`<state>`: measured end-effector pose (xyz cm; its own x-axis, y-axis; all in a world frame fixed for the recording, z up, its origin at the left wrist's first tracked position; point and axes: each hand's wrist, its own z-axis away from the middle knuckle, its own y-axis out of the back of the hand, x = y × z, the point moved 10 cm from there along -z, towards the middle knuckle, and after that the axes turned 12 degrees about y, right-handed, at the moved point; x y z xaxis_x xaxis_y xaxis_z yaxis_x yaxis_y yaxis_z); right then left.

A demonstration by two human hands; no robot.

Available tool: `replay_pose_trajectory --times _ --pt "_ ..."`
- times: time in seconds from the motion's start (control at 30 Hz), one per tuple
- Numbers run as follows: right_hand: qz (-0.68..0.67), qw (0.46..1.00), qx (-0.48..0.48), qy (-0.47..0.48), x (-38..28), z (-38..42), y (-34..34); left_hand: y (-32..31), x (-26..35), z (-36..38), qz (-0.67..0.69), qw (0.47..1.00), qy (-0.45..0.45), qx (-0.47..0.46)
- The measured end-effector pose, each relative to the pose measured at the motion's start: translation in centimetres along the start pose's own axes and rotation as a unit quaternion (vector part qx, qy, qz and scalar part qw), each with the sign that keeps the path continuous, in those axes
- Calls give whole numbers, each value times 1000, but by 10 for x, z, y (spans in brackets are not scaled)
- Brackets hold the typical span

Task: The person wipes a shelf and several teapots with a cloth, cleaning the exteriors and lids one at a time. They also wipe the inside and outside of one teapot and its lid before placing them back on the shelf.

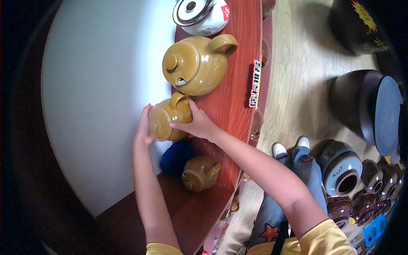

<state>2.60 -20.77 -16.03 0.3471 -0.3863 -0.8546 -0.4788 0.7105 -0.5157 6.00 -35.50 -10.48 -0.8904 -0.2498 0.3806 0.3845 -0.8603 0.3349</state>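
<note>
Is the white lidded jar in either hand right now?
No, the left hand and right hand hold a mustard-coloured handled jar, while the white lidded jar stands apart.

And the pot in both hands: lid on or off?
On: the lid, knob showing, sits atop the pot. Contents hidden.

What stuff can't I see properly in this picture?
All in the head view:
Inside the yellow-brown pot between the left hand and right hand: hidden by its lid and walls.
What the blue thing is: partly covered by the small brown pot.
The rest of the big dark jar: cut off by the top edge.
Writing on the white pot's red label: too small.
</note>
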Motion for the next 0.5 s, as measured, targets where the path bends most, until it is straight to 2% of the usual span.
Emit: replay_pose_trajectory --times 0.03,0.13,0.3,0.5 --pt "22 999 8 -26 8 0 0 6 -2 -9 1 1000 -1 1" --pt "60 998 21 3 0 0 2 16 -9 -22 8 1000 14 -2" --pt "45 999 16 1 1 5 -1 15 -18 -8 -24 997 61 31" --pt "71 997 -4 -2 -3 -1 5 9 -28 0 -16 994 109 15"
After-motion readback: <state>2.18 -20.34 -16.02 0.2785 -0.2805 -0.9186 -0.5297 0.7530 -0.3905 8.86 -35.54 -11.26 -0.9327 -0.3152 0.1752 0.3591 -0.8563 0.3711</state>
